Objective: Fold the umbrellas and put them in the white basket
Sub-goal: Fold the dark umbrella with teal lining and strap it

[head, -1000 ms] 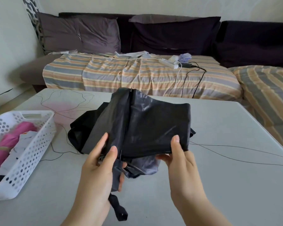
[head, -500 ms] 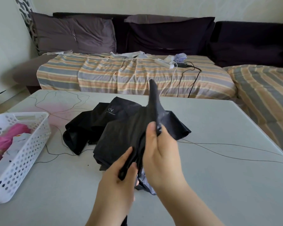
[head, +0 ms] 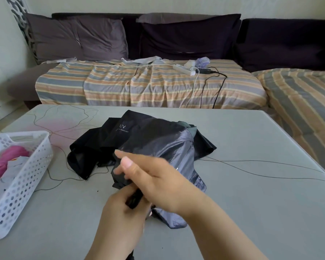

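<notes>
While the black umbrella (head: 150, 147) is lying crumpled on the near middle of the grey table (head: 251, 184), a person is working its canopy into folds. The left hand (head: 124, 212) is gripping the dark handle end close to the near edge, fingers curled round it. The right hand (head: 158, 177) is crossing over from the right, thumb and fingers closing on a pleat of black cloth, though blur is hiding exactly how the fingertips are lying. To the far left, the white basket (head: 26, 177) is sitting at the table's edge, already holding a pink umbrella (head: 9, 160) and some pale paper or cloth.

Done well, this step is probably calling for the left hand to be keeping the shaft steady while the right is drawing each panel flat and wrapping all of them the same way, so that the loose flaps at the far left are being gathered in before the strap is fastened.

Compared with half a second earlier, the panel the right hand was lifting upright is now lying down over the bundle, showing its silvery underside, and the "UV" print is facing up on the far side.
</notes>
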`<state>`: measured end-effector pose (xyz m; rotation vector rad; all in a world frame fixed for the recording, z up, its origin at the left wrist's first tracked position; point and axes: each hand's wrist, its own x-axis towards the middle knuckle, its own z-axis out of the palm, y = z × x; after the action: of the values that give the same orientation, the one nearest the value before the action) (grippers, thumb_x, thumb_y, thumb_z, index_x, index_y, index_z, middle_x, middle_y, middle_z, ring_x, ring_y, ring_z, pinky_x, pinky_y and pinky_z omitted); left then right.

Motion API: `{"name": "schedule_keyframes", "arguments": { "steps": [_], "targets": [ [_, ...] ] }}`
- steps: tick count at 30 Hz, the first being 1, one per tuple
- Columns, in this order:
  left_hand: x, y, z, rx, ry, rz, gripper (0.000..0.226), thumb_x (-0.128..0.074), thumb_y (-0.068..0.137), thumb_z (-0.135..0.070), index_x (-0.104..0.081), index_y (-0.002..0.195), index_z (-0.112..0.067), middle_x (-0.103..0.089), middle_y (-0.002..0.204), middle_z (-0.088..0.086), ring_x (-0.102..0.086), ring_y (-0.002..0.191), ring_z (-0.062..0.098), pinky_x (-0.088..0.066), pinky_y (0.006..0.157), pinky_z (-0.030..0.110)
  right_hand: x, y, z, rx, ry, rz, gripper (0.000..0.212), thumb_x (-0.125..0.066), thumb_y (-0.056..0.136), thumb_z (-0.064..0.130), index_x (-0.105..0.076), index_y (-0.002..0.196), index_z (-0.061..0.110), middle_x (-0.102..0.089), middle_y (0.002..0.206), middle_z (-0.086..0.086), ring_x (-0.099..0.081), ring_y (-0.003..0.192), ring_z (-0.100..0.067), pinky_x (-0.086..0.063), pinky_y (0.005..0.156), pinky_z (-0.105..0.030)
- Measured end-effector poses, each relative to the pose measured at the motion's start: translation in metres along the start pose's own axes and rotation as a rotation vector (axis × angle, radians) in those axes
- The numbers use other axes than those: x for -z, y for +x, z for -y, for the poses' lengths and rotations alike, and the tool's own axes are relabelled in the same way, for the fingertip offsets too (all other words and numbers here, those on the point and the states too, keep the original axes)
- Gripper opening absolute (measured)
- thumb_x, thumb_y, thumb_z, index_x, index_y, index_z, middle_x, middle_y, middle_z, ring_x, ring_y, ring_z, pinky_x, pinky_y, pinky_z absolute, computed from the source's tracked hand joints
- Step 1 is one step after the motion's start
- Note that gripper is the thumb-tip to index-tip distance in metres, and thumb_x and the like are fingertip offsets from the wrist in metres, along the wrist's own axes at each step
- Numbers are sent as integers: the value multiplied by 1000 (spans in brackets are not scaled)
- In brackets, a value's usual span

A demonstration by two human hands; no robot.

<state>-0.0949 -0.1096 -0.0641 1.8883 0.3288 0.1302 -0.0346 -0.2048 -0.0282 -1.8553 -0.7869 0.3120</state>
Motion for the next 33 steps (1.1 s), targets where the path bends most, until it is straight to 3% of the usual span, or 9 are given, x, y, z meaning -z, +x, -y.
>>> {"name": "schedule_keyframes", "arguments": {
  "steps": [2, 4, 6, 9, 12, 16, 19, 28, 33],
  "targets": [
    [4, 1, 1, 9, -101, 5, 24, -59, 88, -17, -62, 64, -16, -50, 43, 7, -39, 35, 19, -29, 33, 21, 16, 2, -7, 84, 19, -252, 31, -50, 98, 32, -62, 126, 27, -68, 117, 9, -61, 103, 3, -46, 94, -17],
    [9, 1, 1, -6, -129, 17, 20, -60, 89, -20, -67, 71, -26, -55, 50, 17, -42, 37, 20, -30, 33, 21, 41, 2, -21, 60, -60, -620, 26, -53, 97, 22, -62, 118, 34, -66, 111, 14, -60, 94, 2, -46, 83, -12],
    [15, 3, 2, -28, -146, 36, 20, -60, 89, -24, -68, 74, -35, -58, 60, 25, -45, 38, 20, -32, 35, 23, 68, -2, -36, -32, -196, -805, 30, -49, 98, 15, -60, 121, 31, -57, 110, 17, -54, 99, 1, -42, 82, -9],
    [24, 6, 6, -43, -143, 80, 18, -60, 88, -25, -68, 75, -32, -55, 64, 31, -45, 40, 22, -33, 38, 24, 91, -11, -54, -88, -400, -748, 31, -47, 98, 10, -62, 119, 27, -51, 110, 20, -42, 116, -6, -31, 93, -12],
    [31, 7, 6, -42, -179, 135, 14, -68, 84, -36, -68, 73, -27, -56, 66, 33, -45, 43, 25, -33, 39, 24, 95, -13, -57, -81, -435, -679, 25, -51, 96, 11, -65, 104, 30, -54, 96, 26, -48, 104, -8, -37, 89, -28],
    [38, 9, 5, -30, -222, 175, 17, -72, 77, -40, -70, 78, -23, -63, 66, 24, -45, 44, 26, -33, 40, 25, 102, -19, -54, -78, -348, -575, 22, -57, 94, 19, -57, 94, 42, -57, 93, 25, -53, 98, -7, -37, 83, -14],
    [43, 10, 7, 2, -303, 193, 18, -76, 73, -34, -72, 82, -20, -62, 65, 25, -42, 42, 25, -31, 38, 22, 105, -23, -53, -62, -332, -477, 23, -56, 94, 24, -52, 94, 47, -58, 97, 21, -51, 100, 8, -29, 81, 3],
    [40, 6, 4, 78, -443, 307, 27, -69, 64, -32, -68, 75, -8, -56, 62, 28, -40, 37, 21, -33, 34, 18, 109, -16, -49, -31, -332, -673, 26, -55, 96, 22, -51, 72, 32, -56, 85, 12, -51, 86, 4, -32, 74, -1],
    [38, 7, 5, 121, -474, 331, 28, -71, 63, -32, -66, 73, -6, -56, 63, 29, -40, 36, 21, -33, 34, 19, 114, -19, -50, -60, -89, -595, 38, -45, 96, 48, -62, 84, 16, -61, 88, -4, -55, 78, -1, -40, 68, -9]
  ]
}}
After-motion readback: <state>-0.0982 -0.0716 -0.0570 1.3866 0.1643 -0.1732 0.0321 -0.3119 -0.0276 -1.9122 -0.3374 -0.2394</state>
